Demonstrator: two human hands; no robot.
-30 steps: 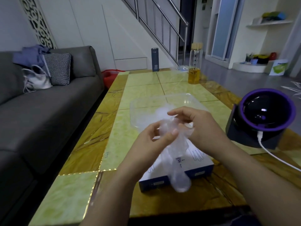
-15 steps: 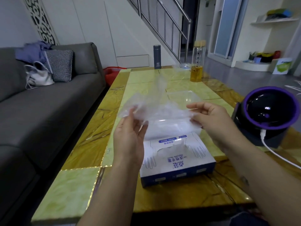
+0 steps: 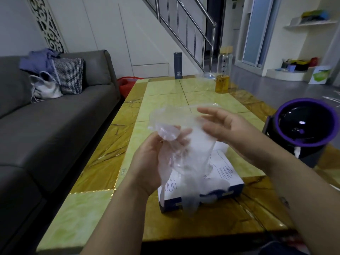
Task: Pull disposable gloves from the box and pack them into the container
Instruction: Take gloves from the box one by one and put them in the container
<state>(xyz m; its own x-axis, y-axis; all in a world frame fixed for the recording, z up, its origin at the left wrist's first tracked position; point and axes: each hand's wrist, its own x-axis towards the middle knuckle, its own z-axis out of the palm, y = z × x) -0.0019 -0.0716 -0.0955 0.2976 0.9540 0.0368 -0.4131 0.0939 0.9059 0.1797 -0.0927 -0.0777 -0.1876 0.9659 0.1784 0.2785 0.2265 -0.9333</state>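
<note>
Far left of the glove box [image 3: 225,171], a grey sofa [image 3: 55,116] carries a white bag [image 3: 46,89] and a checked cushion [image 3: 69,76]. Just above the box's left end, the left hand [image 3: 156,159] has its fingers curled round the bunched middle of a disposable glove [image 3: 185,153] and grips it. The glove is thin, clear, crinkled film with a faint milky sheen. Its upper part billows open above the fist, and its lower part hangs in front of the box, reaching past the box's near edge. The box lies flat on the yellow-tiled table [image 3: 92,208] — white on top with outline drawings of gloves, dark blue on its sides. More white film shows at its top opening. Directly behind the box sits the clear plastic container [image 3: 211,104]. Only its far rim shows through the raised film, and its contents cannot be told. Above the box's right half, the right hand [image 3: 226,129] is spread, with its fingers almost straight and blurred, and lies against the glove's upper film. Far behind the box stands a dark flask [image 3: 178,65], and to the right of it a glass bottle [image 3: 223,74] holds amber liquid in its lower part. Right of the box rests a round black device [image 3: 307,124] with a purple rim.
</note>
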